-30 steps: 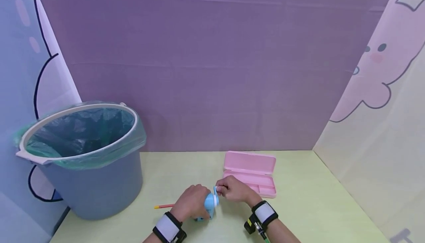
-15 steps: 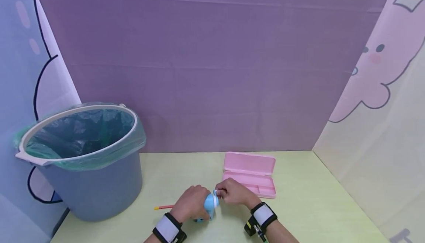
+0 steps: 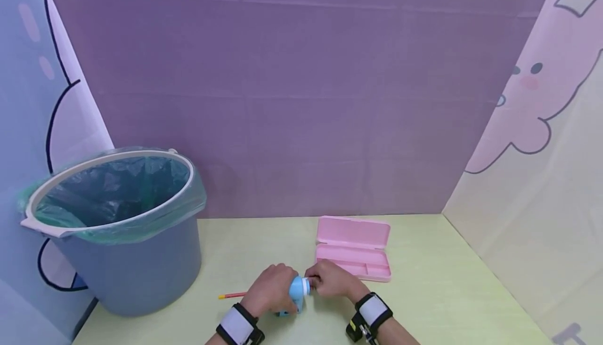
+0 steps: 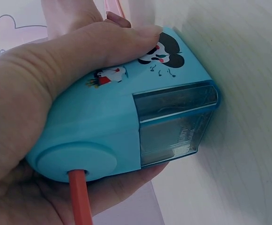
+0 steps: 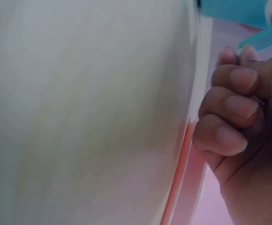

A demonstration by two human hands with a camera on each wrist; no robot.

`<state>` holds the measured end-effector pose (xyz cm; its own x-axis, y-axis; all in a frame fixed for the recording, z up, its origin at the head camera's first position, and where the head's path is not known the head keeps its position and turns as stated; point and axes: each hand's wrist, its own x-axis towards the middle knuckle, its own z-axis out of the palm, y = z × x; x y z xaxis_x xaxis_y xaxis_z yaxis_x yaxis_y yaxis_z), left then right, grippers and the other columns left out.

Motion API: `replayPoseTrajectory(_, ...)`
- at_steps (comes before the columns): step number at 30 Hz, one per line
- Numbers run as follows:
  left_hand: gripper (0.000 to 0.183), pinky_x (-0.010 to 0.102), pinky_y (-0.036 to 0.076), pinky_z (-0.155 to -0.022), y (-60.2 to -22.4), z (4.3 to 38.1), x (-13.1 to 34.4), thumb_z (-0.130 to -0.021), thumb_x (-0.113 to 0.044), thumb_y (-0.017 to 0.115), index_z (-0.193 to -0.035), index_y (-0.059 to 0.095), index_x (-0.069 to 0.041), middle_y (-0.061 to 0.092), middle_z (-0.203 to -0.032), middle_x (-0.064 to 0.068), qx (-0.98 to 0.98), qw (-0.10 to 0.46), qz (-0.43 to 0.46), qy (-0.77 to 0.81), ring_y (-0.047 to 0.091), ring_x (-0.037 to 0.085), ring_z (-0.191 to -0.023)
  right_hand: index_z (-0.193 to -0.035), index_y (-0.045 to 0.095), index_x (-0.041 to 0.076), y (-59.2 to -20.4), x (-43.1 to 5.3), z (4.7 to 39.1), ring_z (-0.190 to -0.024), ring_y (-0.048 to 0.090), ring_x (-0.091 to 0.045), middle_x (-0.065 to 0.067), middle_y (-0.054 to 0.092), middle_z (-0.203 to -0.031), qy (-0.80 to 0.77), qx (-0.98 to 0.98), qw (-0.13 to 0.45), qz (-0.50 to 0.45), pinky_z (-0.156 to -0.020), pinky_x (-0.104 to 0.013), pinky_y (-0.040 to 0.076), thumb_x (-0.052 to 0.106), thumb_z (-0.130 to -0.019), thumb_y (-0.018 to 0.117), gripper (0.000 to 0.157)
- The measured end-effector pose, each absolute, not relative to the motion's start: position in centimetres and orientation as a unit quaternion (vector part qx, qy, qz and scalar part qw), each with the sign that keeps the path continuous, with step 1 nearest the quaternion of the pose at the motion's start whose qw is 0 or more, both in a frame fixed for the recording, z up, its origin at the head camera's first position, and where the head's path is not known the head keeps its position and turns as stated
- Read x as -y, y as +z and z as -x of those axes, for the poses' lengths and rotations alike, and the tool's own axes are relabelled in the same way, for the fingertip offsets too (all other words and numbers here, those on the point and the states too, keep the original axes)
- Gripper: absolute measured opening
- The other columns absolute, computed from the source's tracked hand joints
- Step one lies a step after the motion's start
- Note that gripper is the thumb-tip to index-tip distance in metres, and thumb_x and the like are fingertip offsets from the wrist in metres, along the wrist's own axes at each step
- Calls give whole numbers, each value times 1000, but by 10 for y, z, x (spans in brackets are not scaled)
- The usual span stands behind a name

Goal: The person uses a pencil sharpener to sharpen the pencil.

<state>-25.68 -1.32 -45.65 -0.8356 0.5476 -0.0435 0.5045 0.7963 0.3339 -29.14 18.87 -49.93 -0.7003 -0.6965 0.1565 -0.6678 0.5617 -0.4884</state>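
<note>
In the head view, one sharpener (image 3: 297, 290) sits low on the table (image 3: 452, 282), between two hands. The left hand (image 3: 273, 288) grips it from its left; the right hand (image 3: 332, 279) is at its right end. One band circles each wrist. One pencil (image 3: 232, 295) juts out on the sharpener's left, beyond the left hand. One case (image 3: 353, 232), its lid laid back, lies beyond the sharpener and to its right. One bin (image 3: 146, 271) with one liner (image 3: 136, 234) stands well apart, to the sharpener's left.

In the left wrist view, the left hand holds the sharpener, its thumb (image 4: 103, 47) across the printed top and other fingers beneath. The pencil's one visible end enters the sharpener's round end face. One clear drawer (image 4: 171, 136) is set into the sharpener's body.

In the right wrist view, three fingers of the right hand curl inward, while two digit tips meet at the sharpener's one crank (image 5: 262, 40); it looks like a pinch, though the hold is partly hidden.
</note>
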Motion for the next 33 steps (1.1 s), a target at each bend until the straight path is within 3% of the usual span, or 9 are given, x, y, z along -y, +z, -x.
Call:
replayPoseTrajectory(22, 37, 28, 43, -60, -458, 255, 14, -58, -31, 90, -80, 64, -17, 54, -71, -9, -940, 46, -292, 170, 49, 10, -65, -71, 64, 12, -503, -188, 279, -53, 40, 2, 15, 52, -62, -280, -895, 80, 338, -51, -15, 33, -2, -82, 56, 20)
replayPoseTrajectory(33, 40, 30, 45, -66, -457, 255, 14, -60, -34, 90, -86, 66, -15, 54, -77, -6, -945, 60, -281, 159, 49, 12, -71, -68, 65, 17, -502, -185, 266, -51, 37, 3, 18, 50, -59, -238, -911, 76, 327, -49, -14, 30, 5, -85, 62, 21)
